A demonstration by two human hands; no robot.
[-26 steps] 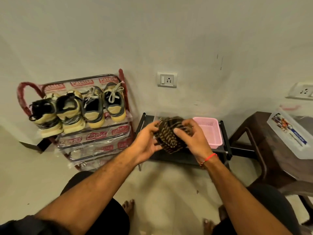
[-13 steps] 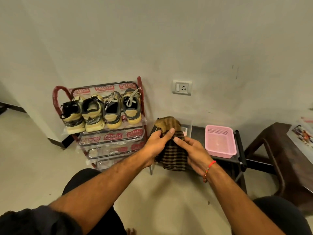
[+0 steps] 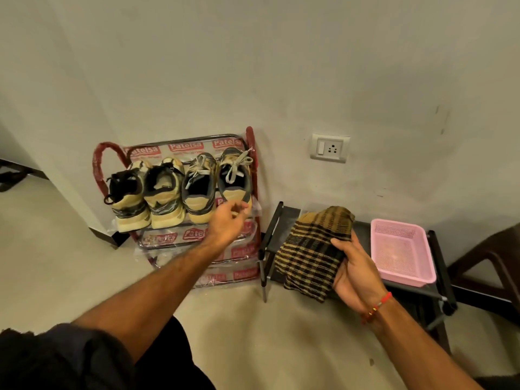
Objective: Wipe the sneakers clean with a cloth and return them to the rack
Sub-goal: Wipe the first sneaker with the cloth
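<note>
Half a second ago both hands were on the cloth; now the left hand (image 3: 229, 220) has let go and reaches out in front of the rack (image 3: 247, 142), its grip loose, fingers lightly curled and holding nothing, just at the heel of the rightmost sneaker (image 3: 235, 178); whether it touches the shoe I cannot tell. The right hand (image 3: 353, 273) alone holds the cloth (image 3: 312, 249), thumb pressed over its edge and fingers curled beneath it.

The cloth is a coarse woven piece, checked in dark brown and mustard, folded and drooping over the front of a low black shelf (image 3: 271, 229). On the same shelf, to the right, sits a pink plastic basket (image 3: 402, 253) with a fine mesh bottom.

The rack is a red tube frame still wrapped in clear printed plastic, set against the wall. Four sneakers stand in a row on its top tier, heels toward the camera: tan and grey uppers, thick pale soles, grey laces on the right pair. A red bead bracelet (image 3: 377, 306) circles the right wrist.
</note>
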